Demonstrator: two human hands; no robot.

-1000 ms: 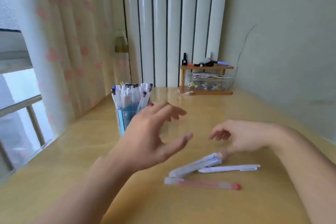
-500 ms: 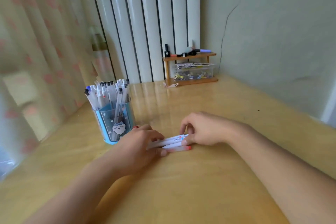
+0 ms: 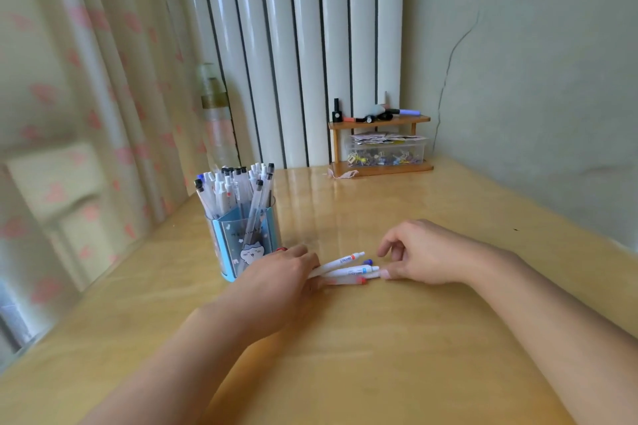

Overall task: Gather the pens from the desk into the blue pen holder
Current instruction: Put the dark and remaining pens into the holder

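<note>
A bunch of white pens (image 3: 345,269) lies on the wooden desk (image 3: 379,355), tips pointing right, with a pink translucent pen at the front of the bunch. My left hand (image 3: 276,286) covers the bunch's left ends and is closed around them. My right hand (image 3: 424,254) rests just right of the tips, thumb touching the pens' ends, fingers curled and apart, holding nothing. The blue pen holder (image 3: 241,241) stands upright just behind my left hand and is full of several white pens (image 3: 234,188).
A small wooden shelf (image 3: 379,145) with markers on top and a clear box of clips under it stands at the desk's back edge by the radiator. A bottle (image 3: 215,121) stands at the back left by the curtain. The wall runs along the right.
The scattered pens have been pushed together into one bunch. My left hand has come down and closed on their left ends; my right hand has eased back from the tips.
</note>
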